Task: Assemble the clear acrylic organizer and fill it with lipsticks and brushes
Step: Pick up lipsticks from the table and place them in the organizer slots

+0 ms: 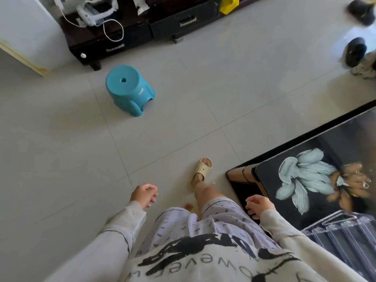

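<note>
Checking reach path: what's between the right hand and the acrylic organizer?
Head view: only bare black glass tabletop lies between the right hand and the acrylic organizer; nothing else in that stretch.

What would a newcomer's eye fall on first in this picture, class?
Most likely the bright blue stool, standing by itself on the pale tiled floor, up and left of centre. Next comes the glossy black table at the right with its pale flower design, and the clear acrylic organizer on it near the lower right corner.
</note>
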Tool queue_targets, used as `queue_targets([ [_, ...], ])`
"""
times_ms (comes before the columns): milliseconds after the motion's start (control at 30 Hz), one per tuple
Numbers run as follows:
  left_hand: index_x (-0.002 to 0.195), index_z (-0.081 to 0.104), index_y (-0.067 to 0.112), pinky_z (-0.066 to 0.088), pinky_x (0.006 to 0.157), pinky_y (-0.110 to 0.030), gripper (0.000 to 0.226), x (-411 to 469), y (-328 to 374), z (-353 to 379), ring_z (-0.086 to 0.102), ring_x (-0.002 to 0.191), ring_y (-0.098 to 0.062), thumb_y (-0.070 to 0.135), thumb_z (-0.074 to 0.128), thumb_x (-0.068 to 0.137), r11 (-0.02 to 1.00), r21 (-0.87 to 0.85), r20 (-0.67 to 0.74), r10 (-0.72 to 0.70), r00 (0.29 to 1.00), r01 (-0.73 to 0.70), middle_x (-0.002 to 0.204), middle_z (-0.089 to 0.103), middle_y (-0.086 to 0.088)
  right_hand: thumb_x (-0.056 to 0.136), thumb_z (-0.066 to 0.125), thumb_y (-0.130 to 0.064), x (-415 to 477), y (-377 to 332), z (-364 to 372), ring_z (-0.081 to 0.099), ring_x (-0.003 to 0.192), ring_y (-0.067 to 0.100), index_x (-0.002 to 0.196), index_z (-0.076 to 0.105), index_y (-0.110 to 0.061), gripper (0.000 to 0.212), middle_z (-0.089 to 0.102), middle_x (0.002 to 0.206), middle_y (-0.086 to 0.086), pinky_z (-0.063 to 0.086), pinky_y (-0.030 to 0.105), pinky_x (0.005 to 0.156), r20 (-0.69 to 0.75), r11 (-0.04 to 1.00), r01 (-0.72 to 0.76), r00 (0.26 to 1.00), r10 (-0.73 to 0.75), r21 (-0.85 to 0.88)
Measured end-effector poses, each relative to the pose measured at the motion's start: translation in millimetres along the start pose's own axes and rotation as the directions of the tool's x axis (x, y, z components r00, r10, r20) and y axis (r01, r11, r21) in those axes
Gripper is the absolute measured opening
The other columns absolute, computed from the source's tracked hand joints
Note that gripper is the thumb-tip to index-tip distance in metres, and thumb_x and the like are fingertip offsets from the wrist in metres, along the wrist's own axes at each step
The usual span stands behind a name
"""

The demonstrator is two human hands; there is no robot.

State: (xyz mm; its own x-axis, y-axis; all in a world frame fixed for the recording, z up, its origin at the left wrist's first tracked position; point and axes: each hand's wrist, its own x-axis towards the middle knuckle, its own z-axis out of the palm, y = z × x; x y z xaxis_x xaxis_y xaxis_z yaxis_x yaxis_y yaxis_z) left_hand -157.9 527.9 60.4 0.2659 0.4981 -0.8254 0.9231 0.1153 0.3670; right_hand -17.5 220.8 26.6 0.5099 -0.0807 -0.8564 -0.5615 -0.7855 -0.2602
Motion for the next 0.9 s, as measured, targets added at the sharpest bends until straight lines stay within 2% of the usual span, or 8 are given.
queue_targets([
  [100, 0.063, 0.053, 0.018, 0.033, 0.032, -0.011, 0.029, 20, 27, -4, 0.046, 0.048, -0.014, 0.006, 0.050, 0.088, 0.999, 0.028, 0.012, -0.022, 1.000, 0.022, 0.063, 0.056, -0.001, 0.086, 0.051, -0.002, 20, -49, -9, 0.055, 0.057, 0.018, 0.089, 0.062, -0.010, 0.014, 0.060, 0.075, 0.009, 0.046, 0.018, 0.048, 0.013, 0.999, 0.011, 1.000, -0.012, 0.033],
  [200, 0.061, 0.054, 0.016, 0.035, 0.044, -0.018, 0.029, 37, 58, -10, 0.046, 0.049, -0.017, 0.004, 0.051, 0.087, 0.997, 0.048, 0.013, -0.059, 0.998, 0.058, 0.061, 0.055, -0.004, 0.084, 0.051, -0.004, 35, -97, -26, 0.059, 0.063, 0.022, 0.089, 0.063, -0.013, 0.016, 0.062, 0.075, 0.009, 0.046, 0.015, 0.046, 0.003, 0.999, 0.025, 1.000, -0.025, 0.023],
  [333, 0.058, 0.054, 0.020, 0.036, 0.039, -0.017, 0.031, 59, 111, -17, 0.045, 0.049, -0.012, 0.006, 0.052, 0.086, 0.975, 0.218, 0.039, -0.039, 0.998, 0.030, 0.056, 0.053, 0.001, 0.083, 0.050, -0.002, 52, -148, -49, 0.052, 0.031, -0.001, 0.095, 0.067, -0.006, 0.021, 0.057, 0.056, 0.000, 0.035, 0.004, 0.030, -0.040, 0.995, 0.054, 0.998, -0.051, 0.086],
  [433, 0.059, 0.053, 0.022, 0.036, 0.038, -0.011, 0.031, 80, 162, -19, 0.044, 0.053, -0.011, 0.010, 0.052, 0.087, 0.933, 0.358, 0.078, 0.017, 0.997, -0.044, 0.059, 0.052, 0.005, 0.085, 0.051, -0.002, 60, -172, -65, 0.056, 0.056, 0.016, 0.100, 0.067, -0.002, 0.022, 0.058, 0.065, 0.006, 0.038, 0.007, 0.040, -0.058, 0.991, 0.047, 0.998, -0.040, 0.128],
  [500, 0.063, 0.055, 0.018, 0.038, 0.038, -0.013, 0.028, 97, 197, -17, 0.045, 0.053, -0.014, 0.006, 0.050, 0.087, 0.935, 0.350, 0.100, 0.024, 0.995, -0.058, 0.061, 0.054, 0.000, 0.086, 0.049, 0.001, 68, -185, -75, 0.052, 0.058, 0.021, 0.103, 0.065, 0.003, 0.023, 0.054, 0.061, 0.003, 0.039, 0.008, 0.040, -0.071, 0.980, 0.033, 0.997, -0.020, 0.194],
  [633, 0.062, 0.054, 0.016, 0.035, 0.048, -0.023, 0.031, 133, 280, -5, 0.044, 0.049, -0.018, 0.001, 0.047, 0.089, 0.937, 0.330, 0.156, 0.063, 0.986, -0.112, 0.061, 0.054, -0.005, 0.087, 0.047, 0.006, 87, -201, -93, 0.049, 0.042, 0.011, 0.102, 0.063, 0.008, 0.022, 0.054, 0.062, 0.004, 0.034, 0.003, 0.031, -0.115, 0.946, -0.031, 0.991, 0.072, 0.324],
  [767, 0.062, 0.052, 0.016, 0.032, 0.045, -0.021, 0.032, 172, 368, 17, 0.042, 0.047, -0.017, 0.001, 0.046, 0.090, 0.874, 0.432, 0.255, 0.119, 0.960, -0.223, 0.059, 0.052, -0.004, 0.085, 0.050, 0.002, 111, -213, -110, 0.052, 0.054, 0.020, 0.100, 0.064, 0.003, 0.021, 0.058, 0.063, 0.008, 0.043, 0.015, 0.042, -0.127, 0.895, -0.123, 0.973, 0.194, 0.429],
  [900, 0.063, 0.052, 0.015, 0.031, 0.045, -0.020, 0.030, 200, 462, 44, 0.042, 0.047, -0.017, 0.000, 0.046, 0.089, 0.745, 0.572, 0.354, 0.153, 0.923, -0.343, 0.059, 0.052, -0.003, 0.084, 0.051, 0.004, 122, -225, -119, 0.051, 0.053, 0.022, 0.095, 0.065, 0.003, 0.018, 0.057, 0.058, 0.008, 0.043, 0.022, 0.049, -0.106, 0.744, -0.235, 0.919, 0.379, 0.626],
])
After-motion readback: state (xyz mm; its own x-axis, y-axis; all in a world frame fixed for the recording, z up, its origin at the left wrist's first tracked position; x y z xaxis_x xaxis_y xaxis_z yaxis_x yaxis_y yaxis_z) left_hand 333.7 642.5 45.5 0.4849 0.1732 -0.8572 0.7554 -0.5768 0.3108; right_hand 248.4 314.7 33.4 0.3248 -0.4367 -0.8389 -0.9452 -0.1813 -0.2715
